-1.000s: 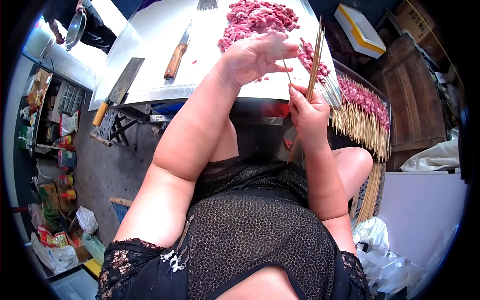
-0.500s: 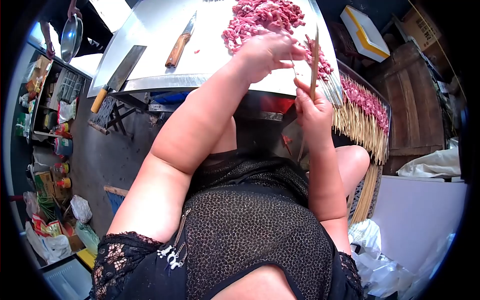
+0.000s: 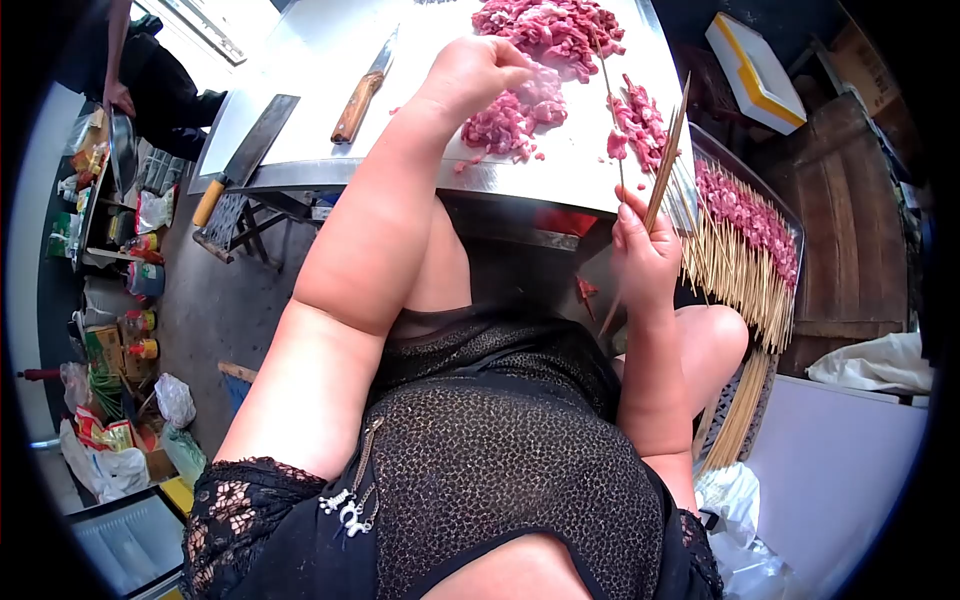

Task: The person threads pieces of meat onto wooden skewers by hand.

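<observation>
My left hand [image 3: 472, 80] is above the steel-edged white table, beside a heap of cut raw meat [image 3: 545, 30]. Its fingers are pinched together; whatever may be between them is hidden. My right hand [image 3: 645, 245] closes around a bundle of bamboo skewers [image 3: 668, 155]. A single skewer [image 3: 608, 85] stands up from its thumb and fingertips, with a piece of meat [image 3: 617, 145] threaded partway along. A smaller pile of meat [image 3: 500, 125] lies near the table's front edge. Loaded meat skewers [image 3: 645, 115] rest at the table's right side.
A cleaver [image 3: 245, 155] and a wooden-handled knife [image 3: 362, 95] lie on the table [image 3: 310, 60] to the left. At right, a tray holds rows of meat skewers [image 3: 745, 225], with bare skewers [image 3: 738, 410] below. Another person [image 3: 125, 85] stands at the upper left.
My left hand has moved left, away from my right hand and the skewer. A piece of meat now shows on that skewer. The view has shifted slightly.
</observation>
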Tool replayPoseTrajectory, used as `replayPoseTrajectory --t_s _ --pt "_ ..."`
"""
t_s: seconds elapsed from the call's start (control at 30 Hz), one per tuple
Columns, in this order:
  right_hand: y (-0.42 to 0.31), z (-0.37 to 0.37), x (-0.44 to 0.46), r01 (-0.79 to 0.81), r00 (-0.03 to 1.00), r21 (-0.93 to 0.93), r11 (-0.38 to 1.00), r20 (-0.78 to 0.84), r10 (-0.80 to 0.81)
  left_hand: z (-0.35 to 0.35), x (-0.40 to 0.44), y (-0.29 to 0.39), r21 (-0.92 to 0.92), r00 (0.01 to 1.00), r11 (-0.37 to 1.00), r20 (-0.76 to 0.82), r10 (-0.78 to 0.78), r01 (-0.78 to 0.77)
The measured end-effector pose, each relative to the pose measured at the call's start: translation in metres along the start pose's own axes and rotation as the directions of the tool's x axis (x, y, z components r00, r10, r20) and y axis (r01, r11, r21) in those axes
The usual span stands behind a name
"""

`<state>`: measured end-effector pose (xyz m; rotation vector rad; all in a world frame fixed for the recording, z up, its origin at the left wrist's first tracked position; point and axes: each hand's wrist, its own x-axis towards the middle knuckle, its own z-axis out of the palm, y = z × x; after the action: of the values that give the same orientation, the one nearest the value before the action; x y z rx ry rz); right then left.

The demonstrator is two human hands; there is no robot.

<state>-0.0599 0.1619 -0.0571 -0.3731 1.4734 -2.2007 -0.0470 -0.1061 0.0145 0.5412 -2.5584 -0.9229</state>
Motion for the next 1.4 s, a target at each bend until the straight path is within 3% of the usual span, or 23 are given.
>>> replayPoseTrajectory --t_s 0.1,0.17,0.23,0.3,0.4,0.47,0.53,0.6,0.67,0.83,0.97,1.07,1.17,1.2,1.23,1.27,1.3,1.4 --pt "0.001 -0.005 0.001 -0.038 0.999 0.001 0.999 0.018 0.038 0.004 0.003 0.007 0.176 0.999 0.984 0.04 -0.007 0.0" --pt "0.002 -0.005 0.002 -0.03 0.999 -0.001 1.0 0.023 0.03 0.012 0.009 0.0 0.304 0.986 0.941 0.118 0.116 -0.147" --pt "0.004 -0.008 0.003 -0.031 0.997 0.001 1.0 0.07 0.03 0.025 0.013 0.001 0.393 0.989 0.912 0.126 0.075 -0.119" --pt "0.002 -0.005 0.0 -0.03 1.0 -0.075 0.997 0.003 0.031 0.024 0.013 0.006 0.455 0.983 0.881 0.174 0.053 -0.128" --pt "0.012 -0.013 0.002 -0.042 0.999 -0.083 0.996 -0.001 0.042 0.032 0.013 -0.01 0.434 0.993 0.9 0.114 -0.005 -0.046" --pt "0.011 -0.014 0.0 -0.061 0.998 -0.081 0.995 0.011 0.062 0.02 0.004 -0.006 0.334 0.992 0.937 0.099 0.072 -0.102" --pt "0.016 -0.013 0.0 -0.04 0.998 -0.092 0.995 0.05 0.045 0.027 0.004 -0.011 0.296 0.997 0.955 -0.067 0.029 -0.008" --pt "0.024 -0.013 0.002 -0.021 0.995 -0.108 0.994 0.093 0.032 0.026 0.004 -0.001 0.329 0.993 0.938 0.012 -0.116 0.105" --pt "0.029 -0.014 0.004 -0.008 0.993 -0.127 0.992 0.119 0.024 0.039 0.012 -0.005 0.44 0.993 0.894 0.026 -0.114 0.091" --pt "0.035 -0.022 0.006 0.016 0.989 -0.041 0.999 0.148 -0.01 0.021 0.006 0.012 0.459 0.96 0.886 0.209 -0.184 0.07" --pt "0.03 -0.017 0.002 0.007 0.989 -0.03 1.0 0.149 -0.002 0.01 -0.011 0.017 0.365 0.975 0.928 0.165 -0.147 0.078" --pt "0.031 -0.018 0.001 0.011 0.984 -0.036 0.999 0.176 -0.005 0.01 -0.007 0.008 0.011 0.992 1.0 -0.125 -0.009 0.01" --pt "0.039 -0.021 0.007 0.02 0.99 -0.043 0.999 0.144 -0.013 0.014 0.009 -0.01 -0.196 0.945 0.975 -0.326 0.036 -0.104" --pt "0.037 -0.02 0.005 -0.009 0.992 -0.062 0.998 0.126 0.017 0.016 0.016 -0.015 -0.367 0.965 0.93 -0.251 -0.071 -0.026" --pt "0.03 -0.014 0.002 -0.035 0.994 -0.084 0.996 0.097 0.043 0.026 0.026 -0.028 -0.539 0.972 0.84 -0.221 -0.074 -0.059" --pt "0.02 -0.002 -0.007 -0.052 0.996 -0.069 0.996 0.064 0.056 0.01 0.012 -0.01 -0.74 0.982 0.669 -0.064 -0.178 0.073" --pt "0.011 0.007 -0.012 -0.069 0.997 -0.05 0.996 0.035 0.071 0.006 0.01 -0.011 -0.824 0.982 0.545 0.065 -0.178 0.153" --pt "0.015 -0.003 -0.007 -0.033 0.996 -0.064 0.997 0.08 0.038 -0.007 -0.005 -0.001 -0.861 0.952 0.413 0.234 -0.198 0.297"
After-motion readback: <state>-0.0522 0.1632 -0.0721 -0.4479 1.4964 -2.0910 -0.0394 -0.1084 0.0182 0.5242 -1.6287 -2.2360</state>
